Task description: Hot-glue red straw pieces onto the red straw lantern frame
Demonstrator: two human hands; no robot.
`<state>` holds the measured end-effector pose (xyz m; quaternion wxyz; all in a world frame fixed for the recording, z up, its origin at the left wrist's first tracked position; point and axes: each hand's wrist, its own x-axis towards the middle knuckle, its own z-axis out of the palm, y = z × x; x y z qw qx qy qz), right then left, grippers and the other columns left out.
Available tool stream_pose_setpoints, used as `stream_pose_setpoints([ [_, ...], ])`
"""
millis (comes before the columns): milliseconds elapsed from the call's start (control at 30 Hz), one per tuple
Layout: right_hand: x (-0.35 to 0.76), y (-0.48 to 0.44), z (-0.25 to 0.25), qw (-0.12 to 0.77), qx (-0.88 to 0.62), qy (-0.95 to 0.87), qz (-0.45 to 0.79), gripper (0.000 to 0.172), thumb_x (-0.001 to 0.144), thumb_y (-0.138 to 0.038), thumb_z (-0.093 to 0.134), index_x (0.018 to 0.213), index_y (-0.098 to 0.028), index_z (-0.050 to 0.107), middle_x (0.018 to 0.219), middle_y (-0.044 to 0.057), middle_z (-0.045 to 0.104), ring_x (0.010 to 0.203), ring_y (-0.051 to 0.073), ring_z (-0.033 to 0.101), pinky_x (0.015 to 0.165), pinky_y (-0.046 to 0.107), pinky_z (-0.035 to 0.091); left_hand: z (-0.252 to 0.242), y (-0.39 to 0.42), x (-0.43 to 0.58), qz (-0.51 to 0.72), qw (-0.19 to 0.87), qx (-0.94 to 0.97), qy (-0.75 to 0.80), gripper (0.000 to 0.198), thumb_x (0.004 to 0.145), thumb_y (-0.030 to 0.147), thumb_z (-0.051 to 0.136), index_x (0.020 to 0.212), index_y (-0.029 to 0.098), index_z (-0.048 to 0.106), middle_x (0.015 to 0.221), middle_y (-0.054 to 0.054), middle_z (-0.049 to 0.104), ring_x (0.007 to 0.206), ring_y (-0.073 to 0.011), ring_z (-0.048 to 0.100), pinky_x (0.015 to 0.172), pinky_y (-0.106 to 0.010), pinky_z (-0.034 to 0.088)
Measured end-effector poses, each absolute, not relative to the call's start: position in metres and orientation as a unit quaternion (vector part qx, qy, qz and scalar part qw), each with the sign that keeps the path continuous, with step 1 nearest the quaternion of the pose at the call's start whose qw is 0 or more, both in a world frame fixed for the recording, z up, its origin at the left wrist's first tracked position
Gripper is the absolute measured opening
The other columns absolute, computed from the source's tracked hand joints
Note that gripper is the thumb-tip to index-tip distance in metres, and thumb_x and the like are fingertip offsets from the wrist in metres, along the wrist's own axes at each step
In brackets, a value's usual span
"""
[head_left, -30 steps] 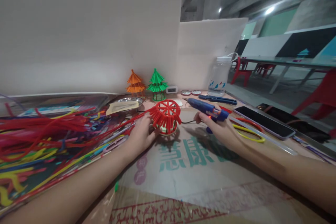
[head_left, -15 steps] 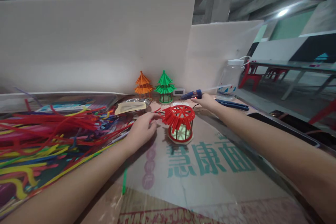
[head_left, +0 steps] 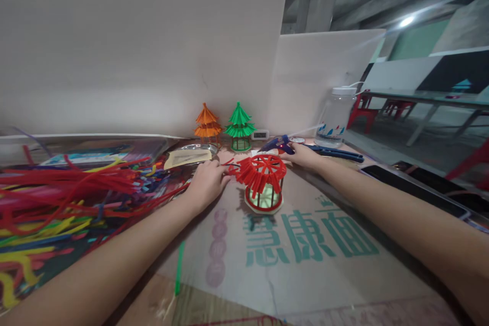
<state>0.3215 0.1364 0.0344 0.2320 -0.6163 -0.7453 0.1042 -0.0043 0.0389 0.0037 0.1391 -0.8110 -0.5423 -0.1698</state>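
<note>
In the middle of the work surface stands a small red pavilion model (head_left: pixel 263 181). Its round spoked top is partly fringed with short red pipe-cleaner pieces, above dark posts and a pale base. Left of it, my left hand (head_left: pixel 209 182) has thumb and forefinger drawn together at short red pipe-cleaner pieces (head_left: pixel 231 168); it seems to pinch one, partly hidden by the fingers. Behind the model on the right, my right hand (head_left: pixel 302 157) grips a blue hot glue gun (head_left: pixel 278 143) by its handle. A small red light glows on the gun, whose nozzle points left.
Finished orange (head_left: pixel 207 125) and green (head_left: pixel 239 127) pagoda models stand at the back. A metal dish (head_left: pixel 208 148), colourful pipe cleaners (head_left: pixel 76 198), a small digital display (head_left: pixel 261 135), a water bottle (head_left: pixel 334 117), blue-handled pliers (head_left: pixel 336 153) and a phone (head_left: pixel 414 191) surround the cardboard.
My left hand has closed in on the short red pieces, its fingers now nearer together. The glue gun has tipped and moved slightly left and down in my right hand. The view has shifted a little.
</note>
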Motion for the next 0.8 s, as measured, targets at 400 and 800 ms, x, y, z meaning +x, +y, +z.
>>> stream_pose_setpoints([
  [400,0.342,0.040,0.047,0.408,-0.459,-0.789,-0.010,0.029,0.098,-0.035,0.051,0.113,-0.019,0.070,0.119,0.013,0.074,0.113,0.030,0.067,0.099,0.045,0.051,0.096,-0.008,-0.015,-0.407,0.035,-0.706,-0.579,0.030,0.096,0.042,0.045,0.093,0.020,0.064,0.084,-0.004,0.069,0.073,-0.0212,0.062,0.070,-0.032,0.049],
  [800,0.289,-0.078,0.077,0.306,-0.188,-0.920,-0.158,0.024,0.105,-0.028,0.049,0.097,-0.020,0.070,0.077,0.006,0.071,0.070,0.020,0.061,0.064,0.033,0.043,0.073,-0.094,0.048,-0.242,0.257,-0.887,-0.298,0.019,0.102,0.023,0.048,0.094,0.021,0.065,0.085,-0.005,0.068,0.075,-0.0220,0.060,0.070,-0.036,0.049],
])
